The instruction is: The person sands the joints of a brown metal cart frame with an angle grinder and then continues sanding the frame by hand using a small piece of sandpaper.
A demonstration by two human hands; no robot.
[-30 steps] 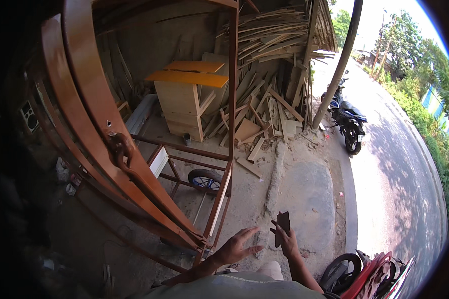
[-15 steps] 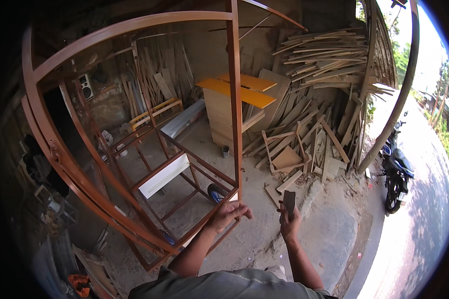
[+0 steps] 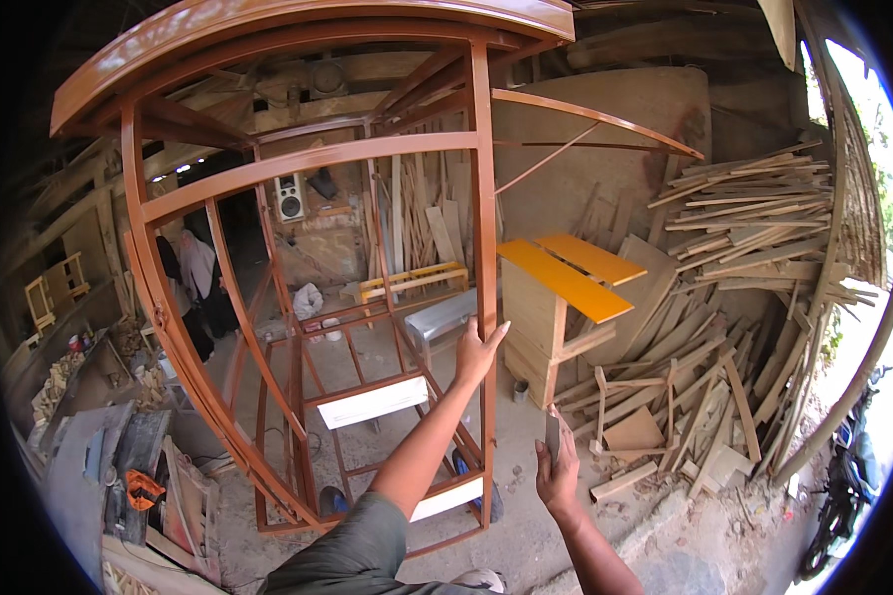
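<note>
My left hand (image 3: pixel 478 355) is raised in front of the upright post (image 3: pixel 485 233) of a tall reddish-brown frame. Its thumb and fingers are spread apart on either side of the post; whether they touch it I cannot tell. Lower and to the right, my right hand (image 3: pixel 560 478) is closed around a thin, dark, flat rectangular piece (image 3: pixel 553 436), held upright. The brown frame (image 3: pixel 313 156) has a broad moulded top, crossbars and a low base with wheels. A white panel (image 3: pixel 375 403) spans its lower part, and another white panel (image 3: pixel 448 499) sits near its front edge.
Behind the post stands a pale wooden cabinet (image 3: pixel 529 342) with orange boards (image 3: pixel 566 281) on top. Stacked planks (image 3: pixel 749 213) and scrap wood (image 3: pixel 655 421) fill the right side. A motorbike (image 3: pixel 843 496) is at the far right. A cluttered bench (image 3: pixel 129 476) lies at left.
My view has turned up and left, bringing the frame's top into sight. My left hand has risen to the upright post. The right hand still holds the dark flat piece.
</note>
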